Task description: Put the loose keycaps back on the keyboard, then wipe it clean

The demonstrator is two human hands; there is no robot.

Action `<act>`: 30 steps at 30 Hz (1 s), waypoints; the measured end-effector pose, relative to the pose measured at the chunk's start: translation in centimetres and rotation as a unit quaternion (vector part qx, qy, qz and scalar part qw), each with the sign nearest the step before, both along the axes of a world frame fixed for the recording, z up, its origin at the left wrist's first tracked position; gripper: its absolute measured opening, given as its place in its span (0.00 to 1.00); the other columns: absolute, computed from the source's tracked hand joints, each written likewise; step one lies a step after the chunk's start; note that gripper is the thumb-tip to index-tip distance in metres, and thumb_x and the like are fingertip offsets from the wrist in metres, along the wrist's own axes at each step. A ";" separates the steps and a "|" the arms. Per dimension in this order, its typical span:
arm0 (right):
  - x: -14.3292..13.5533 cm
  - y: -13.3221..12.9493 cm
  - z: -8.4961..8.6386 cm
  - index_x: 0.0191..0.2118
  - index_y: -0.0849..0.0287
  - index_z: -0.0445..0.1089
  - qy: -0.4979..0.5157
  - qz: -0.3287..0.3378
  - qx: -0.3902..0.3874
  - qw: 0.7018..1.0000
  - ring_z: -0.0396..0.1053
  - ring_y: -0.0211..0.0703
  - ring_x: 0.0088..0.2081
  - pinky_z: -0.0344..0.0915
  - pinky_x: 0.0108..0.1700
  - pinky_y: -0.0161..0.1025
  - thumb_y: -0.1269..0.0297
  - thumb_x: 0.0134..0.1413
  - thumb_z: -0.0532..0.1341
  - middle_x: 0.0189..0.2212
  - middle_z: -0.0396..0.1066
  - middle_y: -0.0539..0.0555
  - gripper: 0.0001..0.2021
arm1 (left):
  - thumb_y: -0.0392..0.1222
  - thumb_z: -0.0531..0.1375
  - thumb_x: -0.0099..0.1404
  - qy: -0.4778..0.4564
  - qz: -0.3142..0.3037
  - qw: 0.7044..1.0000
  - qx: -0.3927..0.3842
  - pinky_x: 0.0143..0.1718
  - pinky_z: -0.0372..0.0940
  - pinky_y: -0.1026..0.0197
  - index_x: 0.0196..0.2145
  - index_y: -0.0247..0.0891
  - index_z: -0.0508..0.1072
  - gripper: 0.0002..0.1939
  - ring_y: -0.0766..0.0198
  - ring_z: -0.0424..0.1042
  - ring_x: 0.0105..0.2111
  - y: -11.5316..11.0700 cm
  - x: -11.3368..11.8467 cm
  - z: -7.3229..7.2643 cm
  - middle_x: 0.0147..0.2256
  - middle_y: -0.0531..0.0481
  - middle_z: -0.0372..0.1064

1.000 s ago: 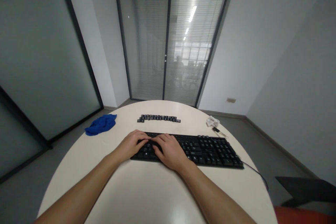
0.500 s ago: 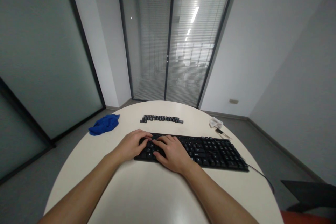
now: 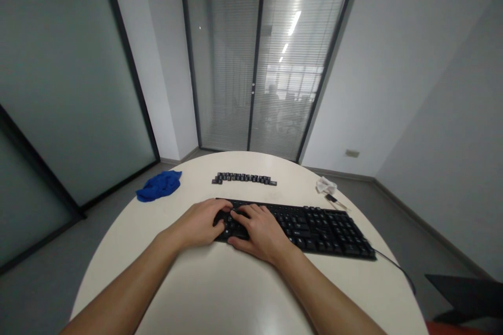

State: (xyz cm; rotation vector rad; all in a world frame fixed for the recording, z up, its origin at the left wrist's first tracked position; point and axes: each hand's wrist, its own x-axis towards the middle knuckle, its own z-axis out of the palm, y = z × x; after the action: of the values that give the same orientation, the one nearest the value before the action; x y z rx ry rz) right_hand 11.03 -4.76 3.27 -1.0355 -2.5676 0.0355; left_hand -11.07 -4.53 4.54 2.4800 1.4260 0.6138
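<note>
We have the black keyboard point(image 3: 314, 227) lying on the table point(image 3: 220, 288). Compared with earlier, our left hand point(image 3: 198, 224), at the keyboard's left end, has its thumb dropped away from the forefinger, leaving them parted. The thumb of our right hand point(image 3: 264, 233) now reaches the keyboard's front edge; whether its bent fingers grip anything, we cannot tell.

The keyboard point(image 3: 334, 233) lies on the counter point(image 3: 220, 293), left hand point(image 3: 202, 223) and right hand point(image 3: 264, 234) at its left end; keycaps point(image 3: 244, 178) behind it, cloth point(image 3: 159, 186) left of them, tissue point(image 3: 326, 185) right.
</note>
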 end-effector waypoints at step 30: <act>0.1 0.0 -0.4 0.58 0.56 0.67 0.003 -0.001 0.012 1.000 0.62 0.56 0.54 0.57 0.56 0.52 0.47 0.59 0.62 0.53 0.68 0.60 0.26 | 0.48 0.54 0.69 -0.109 0.147 0.981 0.057 0.48 0.66 0.55 0.43 0.43 0.76 0.13 0.55 0.74 0.44 4.0 -1.5 -3.2 0.43 0.48 0.76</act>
State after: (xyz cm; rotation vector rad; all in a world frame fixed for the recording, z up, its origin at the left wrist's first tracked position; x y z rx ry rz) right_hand 11.09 -4.76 2.87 -1.0283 -2.5544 0.0062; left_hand -12.56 -0.56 1.36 2.2109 1.7218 1.0171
